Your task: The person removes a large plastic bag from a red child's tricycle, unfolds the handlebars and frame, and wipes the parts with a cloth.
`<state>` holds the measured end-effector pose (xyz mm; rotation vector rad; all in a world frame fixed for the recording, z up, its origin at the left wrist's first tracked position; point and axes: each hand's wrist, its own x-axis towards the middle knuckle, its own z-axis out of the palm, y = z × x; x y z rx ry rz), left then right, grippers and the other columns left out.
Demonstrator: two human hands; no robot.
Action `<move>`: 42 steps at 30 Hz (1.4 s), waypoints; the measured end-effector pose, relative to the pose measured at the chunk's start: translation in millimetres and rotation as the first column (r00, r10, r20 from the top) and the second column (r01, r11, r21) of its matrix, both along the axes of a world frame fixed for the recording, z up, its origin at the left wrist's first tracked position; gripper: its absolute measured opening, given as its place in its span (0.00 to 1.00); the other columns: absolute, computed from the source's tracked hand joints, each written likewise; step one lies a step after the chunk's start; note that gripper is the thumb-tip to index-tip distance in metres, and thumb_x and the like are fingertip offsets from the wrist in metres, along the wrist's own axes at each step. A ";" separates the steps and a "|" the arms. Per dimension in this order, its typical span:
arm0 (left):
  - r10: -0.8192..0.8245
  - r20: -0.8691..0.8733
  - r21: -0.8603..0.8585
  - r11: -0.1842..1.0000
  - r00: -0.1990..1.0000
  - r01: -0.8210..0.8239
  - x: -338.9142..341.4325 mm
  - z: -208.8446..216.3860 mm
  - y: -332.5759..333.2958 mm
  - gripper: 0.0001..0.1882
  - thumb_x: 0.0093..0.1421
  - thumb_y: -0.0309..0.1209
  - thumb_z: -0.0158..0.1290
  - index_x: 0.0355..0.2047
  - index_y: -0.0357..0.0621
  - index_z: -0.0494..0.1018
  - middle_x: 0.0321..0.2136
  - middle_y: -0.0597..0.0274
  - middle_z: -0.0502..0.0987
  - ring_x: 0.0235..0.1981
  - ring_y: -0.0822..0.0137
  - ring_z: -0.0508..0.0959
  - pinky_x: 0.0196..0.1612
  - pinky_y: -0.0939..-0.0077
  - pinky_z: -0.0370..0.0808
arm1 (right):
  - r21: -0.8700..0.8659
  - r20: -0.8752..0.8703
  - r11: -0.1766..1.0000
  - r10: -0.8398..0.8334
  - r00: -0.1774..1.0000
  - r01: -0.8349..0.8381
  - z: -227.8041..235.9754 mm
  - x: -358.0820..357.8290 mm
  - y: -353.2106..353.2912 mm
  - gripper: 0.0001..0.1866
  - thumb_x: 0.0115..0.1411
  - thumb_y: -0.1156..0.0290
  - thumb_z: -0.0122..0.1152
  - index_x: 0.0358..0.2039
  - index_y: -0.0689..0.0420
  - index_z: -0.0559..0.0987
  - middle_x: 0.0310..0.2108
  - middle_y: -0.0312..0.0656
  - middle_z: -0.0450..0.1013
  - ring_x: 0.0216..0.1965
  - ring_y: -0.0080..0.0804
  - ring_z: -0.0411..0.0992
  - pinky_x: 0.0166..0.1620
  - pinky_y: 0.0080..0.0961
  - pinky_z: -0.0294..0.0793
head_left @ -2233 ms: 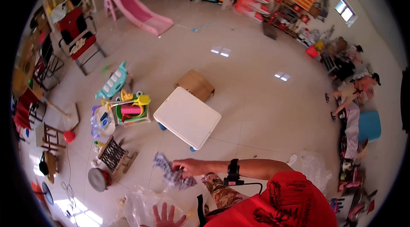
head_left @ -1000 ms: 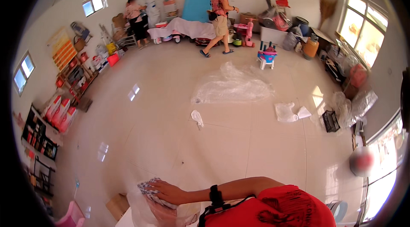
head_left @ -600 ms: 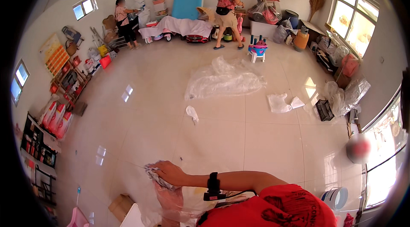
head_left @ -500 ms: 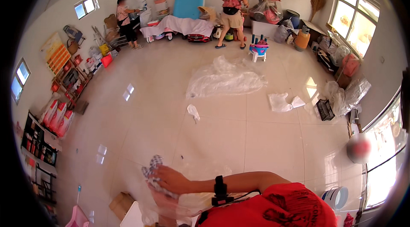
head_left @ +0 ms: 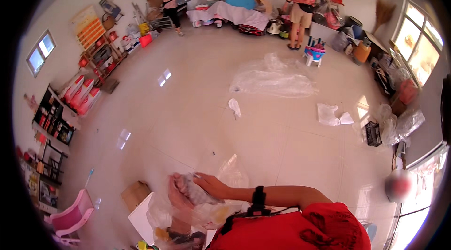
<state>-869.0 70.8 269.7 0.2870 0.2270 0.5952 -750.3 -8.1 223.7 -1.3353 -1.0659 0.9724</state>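
Observation:
A bunched grey cloth (head_left: pixel 196 192), checked in the earlier view, is between my two hands at the bottom centre. My right hand (head_left: pixel 212 186) reaches in from the right and closes over its upper side. On the cloth's left, my left hand (head_left: pixel 176 193) grips it from behind and below; its fingers are blurred. Beneath both hands, clear plastic film (head_left: pixel 206 214) spreads and partly veils the things under it. A white panel (head_left: pixel 142 219) and a brown cardboard box (head_left: pixel 136 194) stand just left of the hands.
A pink chair (head_left: pixel 75 212) is at the lower left. Large plastic sheeting (head_left: pixel 272 81) lies on the tiled floor, with a white bag (head_left: pixel 328 114) and a black crate (head_left: pixel 372 133) to its right. Two other people are at the far wall beside stored goods.
The cloth and my hands have come lower and slightly right, and the cloth is more bunched. The whole view has turned left. The person at the back right now stands upright, facing the wall.

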 end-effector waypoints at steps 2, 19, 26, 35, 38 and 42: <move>-0.110 0.145 -0.213 0.967 0.983 0.140 32.3 19.0 -18.6 0.15 0.69 0.42 0.38 0.29 0.49 0.66 0.14 0.73 0.53 0.12 0.78 0.52 0.14 0.84 0.50 | 0.060 0.329 0.989 0.105 0.939 -0.132 -130.9 -5.5 -45.1 0.21 0.63 0.64 0.43 0.52 0.63 0.69 0.49 0.55 0.70 0.50 0.46 0.69 0.53 0.35 0.66; -0.078 -0.466 0.110 0.983 0.881 0.145 0.1 -14.5 -3.3 0.16 0.66 0.49 0.42 0.44 0.53 0.69 0.25 0.73 0.70 0.20 0.78 0.67 0.17 0.86 0.63 | -0.045 0.164 0.915 -0.389 0.907 0.400 -81.8 151.2 -69.2 0.14 0.60 0.69 0.47 0.44 0.58 0.75 0.29 0.50 0.75 0.29 0.49 0.74 0.35 0.34 0.75; 0.046 -0.588 0.550 0.755 0.807 0.357 1.7 -59.1 -7.2 0.15 0.63 0.41 0.45 0.44 0.46 0.67 0.26 0.71 0.69 0.23 0.76 0.68 0.22 0.83 0.66 | 0.382 0.696 0.920 -0.225 0.682 -0.086 63.0 43.0 -21.0 0.20 0.58 0.56 0.56 0.50 0.49 0.74 0.42 0.49 0.68 0.43 0.45 0.67 0.51 0.39 0.63; 0.234 -0.616 0.788 0.197 0.752 0.584 11.0 -5.2 -37.8 0.11 0.57 0.30 0.49 0.38 0.38 0.68 0.21 0.70 0.67 0.21 0.73 0.67 0.24 0.77 0.65 | 0.164 0.076 0.880 0.439 0.895 -0.446 -14.3 62.0 11.8 0.23 0.55 0.59 0.55 0.50 0.57 0.73 0.55 0.55 0.63 0.51 0.46 0.66 0.53 0.35 0.63; 0.057 -0.659 0.740 0.228 0.750 0.633 30.7 53.0 -47.8 0.11 0.61 0.33 0.44 0.28 0.39 0.69 0.15 0.72 0.61 0.18 0.76 0.63 0.22 0.79 0.60 | 0.102 0.346 0.922 0.319 0.882 -0.374 -147.8 51.9 -31.4 0.21 0.50 0.64 0.60 0.45 0.59 0.77 0.49 0.50 0.70 0.45 0.37 0.71 0.50 0.32 0.67; 0.112 -0.593 0.742 0.461 0.797 0.487 8.8 89.7 -42.0 0.07 0.63 0.28 0.43 0.28 0.43 0.69 0.12 0.73 0.55 0.14 0.79 0.58 0.17 0.83 0.54 | -0.338 0.500 0.848 0.529 0.686 -0.408 -138.9 39.0 -106.6 0.14 0.53 0.66 0.53 0.37 0.58 0.79 0.41 0.54 0.74 0.44 0.49 0.73 0.47 0.37 0.70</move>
